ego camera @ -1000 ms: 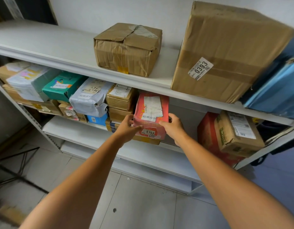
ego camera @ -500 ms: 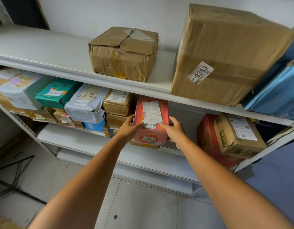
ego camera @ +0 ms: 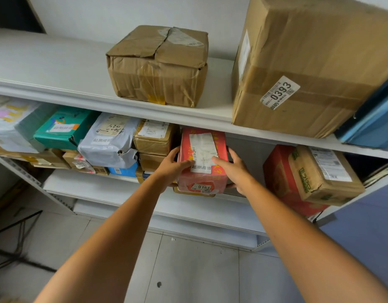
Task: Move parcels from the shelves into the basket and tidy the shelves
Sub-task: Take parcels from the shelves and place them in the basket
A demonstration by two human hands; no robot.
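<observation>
A red parcel [ego camera: 202, 178] with a white label and a sticker reading 0164 stands at the front of the middle shelf [ego camera: 114, 189]. My left hand [ego camera: 172, 166] grips its left side, thumb across the front. From the right, my right hand [ego camera: 234, 169] grips it, thumb on the white label. Left of it on the same shelf are stacked brown boxes [ego camera: 153, 141], a grey bag parcel [ego camera: 110, 143] and a green box [ego camera: 64, 130]. No basket is in view.
The top shelf [ego camera: 57, 77] carries a crumpled brown box [ego camera: 158, 66] and a large carton marked 0393 [ego camera: 308, 68], with blue material [ego camera: 372, 119] at the far right. A red box [ego camera: 278, 176] and a brown box [ego camera: 324, 173] sit right of my hands. Grey floor tiles lie below.
Both hands have shifted up the red parcel's sides, thumbs now on its front, and the parcel stands more upright. The view has moved closer to the shelves.
</observation>
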